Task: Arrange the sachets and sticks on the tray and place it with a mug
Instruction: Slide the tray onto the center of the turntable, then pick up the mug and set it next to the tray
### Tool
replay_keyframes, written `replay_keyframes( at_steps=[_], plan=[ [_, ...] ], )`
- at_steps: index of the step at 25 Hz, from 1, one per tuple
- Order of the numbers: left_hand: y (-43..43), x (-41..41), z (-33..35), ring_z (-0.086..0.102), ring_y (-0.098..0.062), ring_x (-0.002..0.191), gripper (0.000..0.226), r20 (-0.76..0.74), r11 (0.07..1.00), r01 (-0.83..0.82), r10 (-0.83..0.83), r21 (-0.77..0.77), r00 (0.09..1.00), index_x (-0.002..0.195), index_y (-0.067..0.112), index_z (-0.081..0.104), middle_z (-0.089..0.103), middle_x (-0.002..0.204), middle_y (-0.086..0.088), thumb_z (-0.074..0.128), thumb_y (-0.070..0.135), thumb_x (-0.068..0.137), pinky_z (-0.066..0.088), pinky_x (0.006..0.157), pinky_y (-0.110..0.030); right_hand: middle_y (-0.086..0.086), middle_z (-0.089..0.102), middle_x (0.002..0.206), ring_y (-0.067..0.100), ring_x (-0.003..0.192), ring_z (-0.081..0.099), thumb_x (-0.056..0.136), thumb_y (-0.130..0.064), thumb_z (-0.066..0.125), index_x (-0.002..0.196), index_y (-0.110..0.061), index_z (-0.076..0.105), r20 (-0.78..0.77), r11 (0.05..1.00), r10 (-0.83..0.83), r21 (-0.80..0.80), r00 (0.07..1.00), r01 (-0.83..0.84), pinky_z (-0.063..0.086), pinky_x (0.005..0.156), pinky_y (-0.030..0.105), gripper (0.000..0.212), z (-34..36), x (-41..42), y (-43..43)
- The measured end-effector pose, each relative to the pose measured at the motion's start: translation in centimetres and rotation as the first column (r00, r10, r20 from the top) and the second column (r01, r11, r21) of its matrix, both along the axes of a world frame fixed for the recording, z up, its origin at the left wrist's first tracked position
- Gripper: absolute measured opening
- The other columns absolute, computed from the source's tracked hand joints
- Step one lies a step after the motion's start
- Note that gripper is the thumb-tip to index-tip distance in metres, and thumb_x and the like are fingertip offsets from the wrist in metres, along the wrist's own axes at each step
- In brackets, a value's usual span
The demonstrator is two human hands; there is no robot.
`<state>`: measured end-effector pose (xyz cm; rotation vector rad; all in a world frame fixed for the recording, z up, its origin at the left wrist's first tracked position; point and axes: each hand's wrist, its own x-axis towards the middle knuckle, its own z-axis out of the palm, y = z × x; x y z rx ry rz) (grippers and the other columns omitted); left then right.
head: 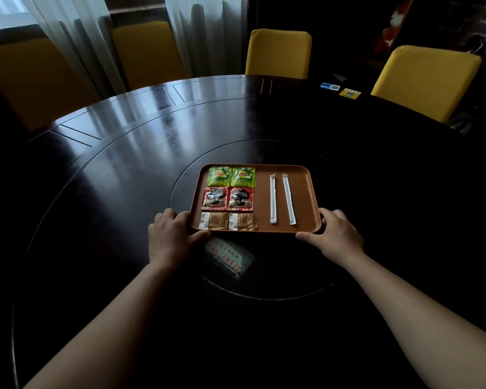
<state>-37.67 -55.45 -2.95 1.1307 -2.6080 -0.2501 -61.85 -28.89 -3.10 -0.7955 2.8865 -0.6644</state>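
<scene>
A brown rectangular tray sits near the middle of a dark round table. On its left half lie two green tea sachets, two red coffee sachets below them, and two tan sugar sachets nearest me. Two white wrapped sticks lie side by side on the right half. My left hand grips the tray's near left corner. My right hand grips the near right corner. No mug is in view.
A printed card lies on the table just under the tray's near edge. Yellow chairs ring the far side. Two small cards, blue and yellow, lie at the far right.
</scene>
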Motion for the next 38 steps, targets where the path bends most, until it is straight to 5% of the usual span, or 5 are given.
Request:
replay_keyframes(
  at_steps=[12, 16, 21, 30, 38],
  plan=[
    [13.4, 4.5, -0.8, 0.044, -0.035, 0.129, 0.067, 0.012, 0.996, 0.090, -0.090, 0.013, 0.996, 0.129, 0.022, 0.058, 0.051, 0.133, -0.013, 0.051, 0.066, 0.080, 0.031, 0.109, -0.057, -0.004, 0.054, 0.108, 0.019, 0.090, 0.060, 0.049, -0.086, 0.057, 0.120, -0.034, 0.050, -0.010, 0.999, -0.034, -0.028, 0.999, 0.034, 0.045, 0.064, 0.030, 0.088, -0.2, 0.5, 0.4],
    [17.2, 4.4, -1.2, 0.008, -0.034, 0.152, 0.081, 0.193, 0.990, 0.141, -0.142, 0.019, 0.971, 0.153, 0.026, 0.029, 0.026, 0.160, -0.013, 0.021, 0.075, 0.088, 0.000, 0.120, -0.060, -0.007, 0.045, 0.100, 0.014, 0.082, 0.050, 0.057, -0.072, 0.069, 0.111, -0.031, 0.055, 0.040, 0.999, -0.026, -0.027, 0.999, 0.027, 0.040, 0.064, 0.029, 0.069, 0.5, 0.9, 0.6],
    [16.9, 4.5, -0.9, 0.003, -0.034, 0.152, 0.083, 0.231, 0.988, 0.145, -0.151, 0.045, 0.961, 0.154, 0.026, 0.023, 0.023, 0.161, -0.014, 0.017, 0.075, 0.087, -0.001, 0.119, -0.061, 0.007, 0.054, 0.115, 0.022, 0.097, 0.057, 0.076, -0.037, 0.077, 0.130, -0.013, 0.052, 0.154, 0.989, -0.040, -0.134, 0.987, 0.061, 0.041, 0.076, 0.029, 0.064, 2.5, 2.4, 1.9],
    [23.2, 5.3, 1.2, 0.023, -0.035, 0.148, 0.063, 0.156, 0.903, 0.422, -0.429, 0.074, 0.890, 0.144, 0.033, 0.042, 0.040, 0.153, -0.012, 0.031, 0.065, 0.091, 0.017, 0.116, -0.067, -0.009, 0.068, 0.088, 0.004, 0.079, 0.063, 0.084, -0.027, 0.072, 0.105, -0.025, 0.069, 0.321, 0.920, -0.205, -0.258, 0.924, 0.294, 0.046, 0.068, 0.014, 0.022, 6.1, 17.4, 20.1],
    [35.8, 8.0, -0.5, 0.008, -0.036, 0.152, 0.065, 0.215, 0.775, 0.629, -0.626, 0.067, 0.749, 0.149, 0.043, 0.031, 0.025, 0.163, -0.012, 0.026, 0.072, 0.091, 0.000, 0.117, -0.067, -0.014, 0.069, 0.077, -0.007, 0.079, 0.062, 0.086, -0.025, 0.069, 0.081, -0.033, 0.068, 0.282, 0.807, -0.512, -0.166, 0.812, 0.567, 0.046, 0.063, 0.011, 0.009, 5.5, 30.2, 36.0]
  ],
)
